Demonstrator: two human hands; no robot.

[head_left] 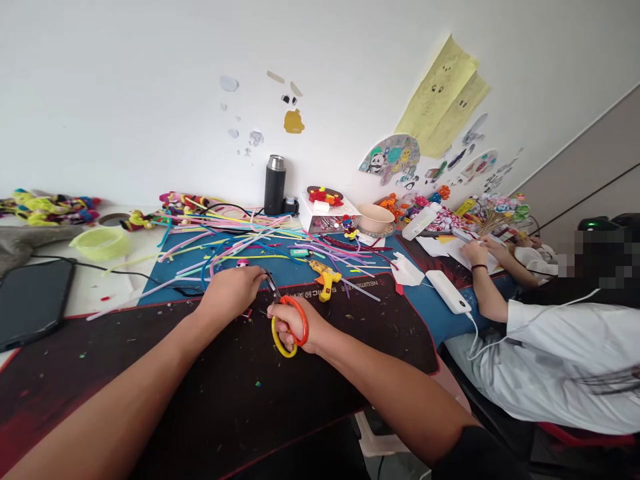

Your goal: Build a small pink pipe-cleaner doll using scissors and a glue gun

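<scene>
My right hand (pixel 295 323) grips a pair of scissors (pixel 303 313) by its red and yellow handle loops, the blades pointing up and away. My left hand (pixel 233 290) is closed in a pinch right at the blade tips; whatever lies between its fingers is too small to make out. Just behind the left knuckles shows a small pink and purple figure (pixel 243 263), partly hidden; I cannot tell whether the hand touches it. Beyond both hands, many coloured pipe cleaners (pixel 235 230) lie in a loose heap. A yellow glue gun (pixel 326 279) rests to the right of the scissors.
A black desk mat (pixel 320 393) with scraps lies under my arms. Around it are a phone (pixel 35 300), a yellow coil (pixel 103 243), a black flask (pixel 275 187), a beige bowl (pixel 375 219) and a white power bank (pixel 447 291). At right, a co-worker's hands (pixel 475 253) handle paper.
</scene>
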